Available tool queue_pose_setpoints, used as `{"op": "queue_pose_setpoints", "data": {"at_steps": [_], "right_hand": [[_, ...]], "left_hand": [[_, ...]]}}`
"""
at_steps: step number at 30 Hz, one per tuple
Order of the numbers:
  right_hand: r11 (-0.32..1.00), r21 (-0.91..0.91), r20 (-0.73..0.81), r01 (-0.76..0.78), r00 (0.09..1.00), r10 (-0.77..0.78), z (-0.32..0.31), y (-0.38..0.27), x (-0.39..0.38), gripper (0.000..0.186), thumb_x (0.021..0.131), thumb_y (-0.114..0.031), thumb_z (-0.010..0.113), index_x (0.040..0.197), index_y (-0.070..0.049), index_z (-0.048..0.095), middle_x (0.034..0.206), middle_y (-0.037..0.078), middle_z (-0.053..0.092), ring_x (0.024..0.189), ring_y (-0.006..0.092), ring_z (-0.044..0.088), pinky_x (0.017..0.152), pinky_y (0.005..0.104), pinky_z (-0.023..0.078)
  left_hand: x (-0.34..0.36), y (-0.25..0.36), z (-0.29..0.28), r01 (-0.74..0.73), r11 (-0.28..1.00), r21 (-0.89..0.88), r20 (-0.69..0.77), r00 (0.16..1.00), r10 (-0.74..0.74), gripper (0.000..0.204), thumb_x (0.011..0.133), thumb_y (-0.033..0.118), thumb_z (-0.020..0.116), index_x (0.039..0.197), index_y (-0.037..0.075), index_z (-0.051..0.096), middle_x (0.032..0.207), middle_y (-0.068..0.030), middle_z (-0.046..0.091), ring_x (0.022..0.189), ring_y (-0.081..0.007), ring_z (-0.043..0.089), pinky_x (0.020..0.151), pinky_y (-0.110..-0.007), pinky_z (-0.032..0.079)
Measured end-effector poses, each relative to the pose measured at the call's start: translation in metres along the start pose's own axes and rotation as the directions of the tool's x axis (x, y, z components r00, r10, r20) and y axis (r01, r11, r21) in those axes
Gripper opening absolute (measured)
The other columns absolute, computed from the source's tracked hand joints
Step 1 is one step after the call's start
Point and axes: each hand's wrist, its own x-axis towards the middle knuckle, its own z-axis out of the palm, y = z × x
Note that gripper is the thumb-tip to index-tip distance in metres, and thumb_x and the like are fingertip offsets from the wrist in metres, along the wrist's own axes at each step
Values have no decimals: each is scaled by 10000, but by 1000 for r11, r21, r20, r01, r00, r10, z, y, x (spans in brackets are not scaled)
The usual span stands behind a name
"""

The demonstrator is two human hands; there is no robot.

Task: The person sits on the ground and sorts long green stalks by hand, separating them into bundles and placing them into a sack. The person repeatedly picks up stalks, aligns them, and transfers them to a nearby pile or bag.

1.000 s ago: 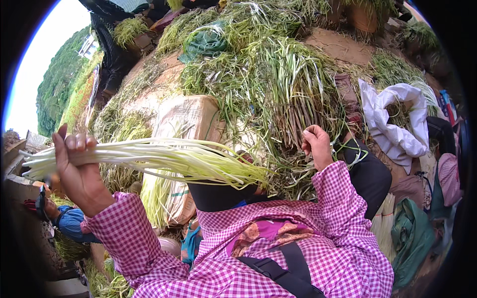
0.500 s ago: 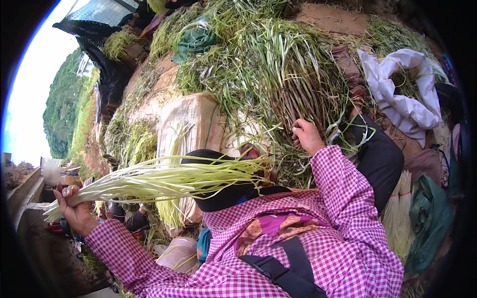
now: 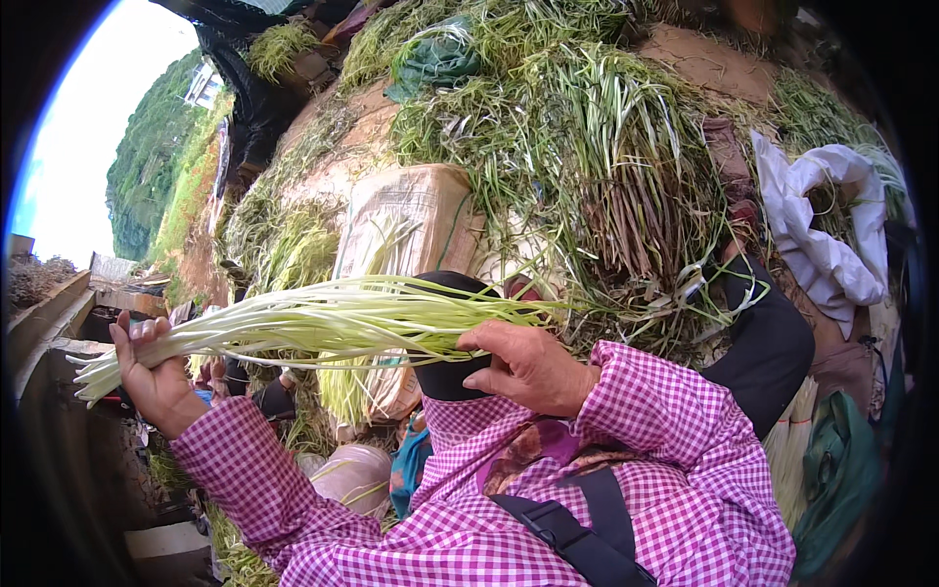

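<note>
A bunch of long, pale yellow-green stalks (image 3: pixel 323 323) lies across the front of me, white ends to the left and leafy tips to the right. My left hand (image 3: pixel 154 372) is closed around it near the white ends. At the leafy tips, my right hand (image 3: pixel 533 367) has its fingers curled against the leaves, thumb below; the far fingers are hidden. Beyond the right hand, a heap of darker green stalks (image 3: pixel 636 186) with brownish stems lies on the ground, partly between my legs.
An off-white woven sack (image 3: pixel 406 210) with pale stalks against it stands ahead. Around it lie loose green leaves (image 3: pixel 518 127). A white bag (image 3: pixel 822 215) and a green cloth (image 3: pixel 841 479) are on the right. Bundled pale stalks (image 3: pixel 787 440) lie beside the cloth.
My right hand has left the dark green heap and come back toward me to the leafy tips of the bunch. The left hand still holds the bunch; the view has shifted slightly.
</note>
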Motion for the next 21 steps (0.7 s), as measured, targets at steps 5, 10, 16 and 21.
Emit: {"op": "queue_pose_setpoints", "data": {"at_steps": [5,10,16,21], "right_hand": [[991,-135,98,-12,995,25,11,12,9,195,773,-66,666,933,14,590,854,145,591,797,270,599,697,346,479],[873,378,-89,-309,926,366,-1,11,3,34,864,-32,520,878,-20,548,722,7,527,644,82,512,570,228,435],[983,-19,-419,-182,894,158,-12,35,-2,21,847,-23,538,866,-21,530,726,35,514,640,121,518,562,259,424],[871,378,-521,-314,706,481,-51,85,-17,58,889,-32,492,838,-32,519,687,-11,507,544,50,471,445,178,395]], "left_hand": [[-11,0,7,-13,994,-104,58,998,19,234,925,219,558,1022,7,535,643,-3,433,603,-117,441,619,-294,454],[-11,-10,9,12,966,-259,137,990,24,242,949,211,515,999,-26,517,576,25,325,520,-81,345,499,-244,345],[-15,-45,32,66,984,-168,208,978,-30,269,966,237,479,990,-27,525,542,41,288,459,-52,288,428,-209,289],[-7,-61,37,77,990,-121,329,944,-33,293,975,255,457,1008,-27,529,534,43,289,452,-54,283,414,-208,288]]}}
